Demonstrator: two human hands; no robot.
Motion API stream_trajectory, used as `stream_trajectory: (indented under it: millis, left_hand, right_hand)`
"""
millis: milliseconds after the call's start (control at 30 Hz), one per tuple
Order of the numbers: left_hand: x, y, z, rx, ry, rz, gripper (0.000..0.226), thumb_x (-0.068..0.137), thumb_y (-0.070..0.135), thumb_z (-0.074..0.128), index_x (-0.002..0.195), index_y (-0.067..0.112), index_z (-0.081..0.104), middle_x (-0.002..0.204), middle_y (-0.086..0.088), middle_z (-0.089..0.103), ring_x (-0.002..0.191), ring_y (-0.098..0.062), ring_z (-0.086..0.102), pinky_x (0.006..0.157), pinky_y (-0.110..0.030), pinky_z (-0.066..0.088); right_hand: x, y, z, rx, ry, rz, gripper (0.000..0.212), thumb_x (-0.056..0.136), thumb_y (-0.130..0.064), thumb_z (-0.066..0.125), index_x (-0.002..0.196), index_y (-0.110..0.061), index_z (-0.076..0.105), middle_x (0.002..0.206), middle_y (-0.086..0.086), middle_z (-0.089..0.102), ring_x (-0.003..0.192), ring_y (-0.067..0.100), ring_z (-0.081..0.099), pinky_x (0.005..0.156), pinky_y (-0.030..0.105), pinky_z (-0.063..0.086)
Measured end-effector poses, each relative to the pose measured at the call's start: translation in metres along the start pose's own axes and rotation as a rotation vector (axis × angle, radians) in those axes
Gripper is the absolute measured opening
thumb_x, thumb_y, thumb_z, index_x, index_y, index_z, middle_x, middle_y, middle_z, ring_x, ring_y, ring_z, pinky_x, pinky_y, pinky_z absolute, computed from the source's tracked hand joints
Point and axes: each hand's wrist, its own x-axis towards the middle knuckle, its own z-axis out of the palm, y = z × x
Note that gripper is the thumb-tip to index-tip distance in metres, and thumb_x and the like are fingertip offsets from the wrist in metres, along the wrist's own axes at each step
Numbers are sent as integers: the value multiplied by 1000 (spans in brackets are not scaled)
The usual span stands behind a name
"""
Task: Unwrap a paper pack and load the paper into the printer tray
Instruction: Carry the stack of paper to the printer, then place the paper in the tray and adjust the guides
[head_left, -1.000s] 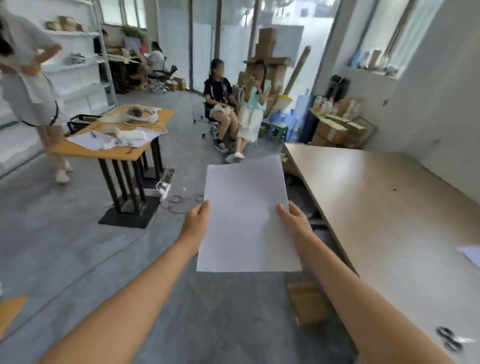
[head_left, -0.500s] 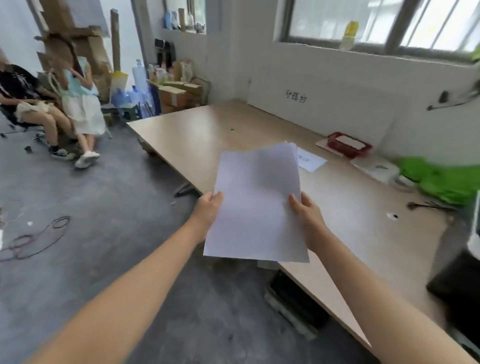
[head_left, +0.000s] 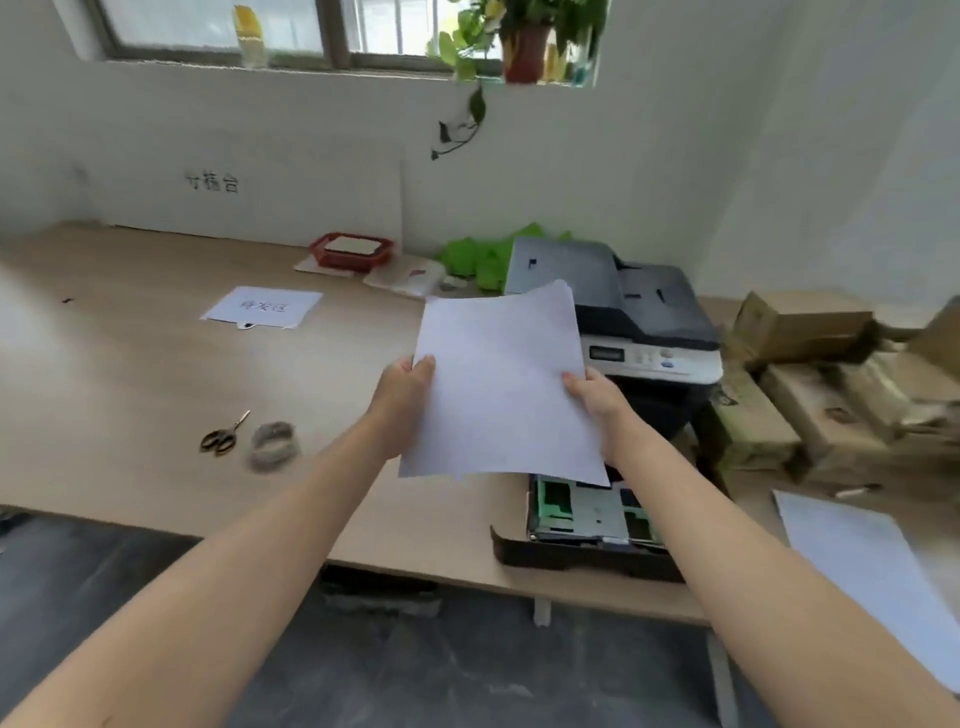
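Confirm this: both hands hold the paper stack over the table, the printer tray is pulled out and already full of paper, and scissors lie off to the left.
One thing is wrong. In the head view the printer tray is pulled out, but it shows bare green and metal parts, with no paper loaded. The rest holds: left hand and right hand grip the paper stack, and the scissors lie to the left.

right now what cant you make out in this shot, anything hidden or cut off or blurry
All in the head view:
- Printer tray: far part hidden by the paper stack; whether any paper already lies in it is unclear.
- Stack thickness: only the top sheet faces the camera.
- Left hand and right hand: the fingers underneath are covered by the stack.
- Printer buttons: too small to read.
- Loose sheet: cut by the right edge.
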Motion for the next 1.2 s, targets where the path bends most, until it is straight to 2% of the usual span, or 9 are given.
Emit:
stream_trajectory:
  millis: [133, 233, 333, 433, 500, 600, 833, 1000, 1200]
  left_hand:
    - [-11, -36, 58, 111, -185, -97, 26, 97, 26, 43, 99, 7, 59, 92, -7, 67, 77, -23, 65, 70, -34, 53]
    - [-14, -78, 85, 176, -312, -228, 29, 97, 34, 42, 106, 13, 60, 108, -9, 70, 98, -29, 67, 92, -50, 54]
    - [-8, -110, 112, 173, -375, -332, 22, 102, 32, 37, 103, 22, 57, 103, -2, 66, 95, -25, 64, 86, -43, 53]
    - [5, -136, 133, 184, -445, -375, 29, 101, 30, 37, 109, 11, 58, 104, -7, 68, 93, -26, 67, 84, -43, 55]
    - [18, -157, 144, 208, -477, -382, 35, 97, 33, 39, 109, 7, 59, 106, -16, 69, 92, -28, 68, 87, -48, 56]
    - [39, -182, 156, 233, -498, -399, 47, 89, 39, 40, 109, -1, 56, 114, -27, 64, 88, -28, 66, 87, -49, 54]
    - [67, -198, 172, 275, -406, -419, 40, 94, 38, 39, 106, 4, 55, 104, -20, 65, 92, -34, 65, 81, -45, 53]
    - [78, -184, 191, 253, -326, -410, 26, 102, 29, 37, 106, 13, 57, 100, -4, 65, 97, -24, 63, 83, -37, 49]
    - [95, -198, 219, 271, -187, -401, 25, 103, 28, 36, 101, 11, 55, 93, -4, 61, 82, -16, 55, 76, -33, 41]
  right_hand:
    - [-9, 47, -68, -46, 91, 144, 21, 97, -15, 51, 116, -12, 59, 117, 13, 68, 102, 35, 66, 85, 49, 56]
    - [-13, 83, -100, -163, 193, 265, 21, 94, -14, 56, 114, -11, 64, 114, 12, 71, 100, 33, 69, 90, 51, 55]
    - [-11, 109, -121, -200, 295, 370, 23, 94, -12, 58, 115, -7, 64, 112, 14, 71, 95, 32, 69, 76, 42, 58]
    - [-6, 131, -134, -205, 370, 449, 22, 95, -13, 57, 114, -4, 62, 107, 15, 70, 89, 30, 68, 64, 37, 54]
    - [1, 144, -141, -209, 413, 502, 19, 96, -16, 56, 109, -4, 62, 103, 15, 70, 87, 32, 68, 67, 39, 56]
    - [23, 153, -150, -197, 464, 569, 24, 97, -26, 52, 103, -4, 61, 110, 22, 68, 98, 39, 67, 90, 51, 55]
    - [73, 155, -154, -214, 485, 651, 34, 98, -30, 45, 120, -5, 52, 135, 22, 53, 125, 39, 51, 106, 47, 44]
    - [109, 161, -170, -233, 397, 553, 31, 99, -28, 47, 120, -7, 56, 102, 11, 63, 99, 31, 61, 93, 42, 51]
    - [147, 165, -187, -374, 337, 399, 32, 98, -28, 50, 121, -7, 57, 111, 11, 61, 97, 25, 54, 83, 33, 42]
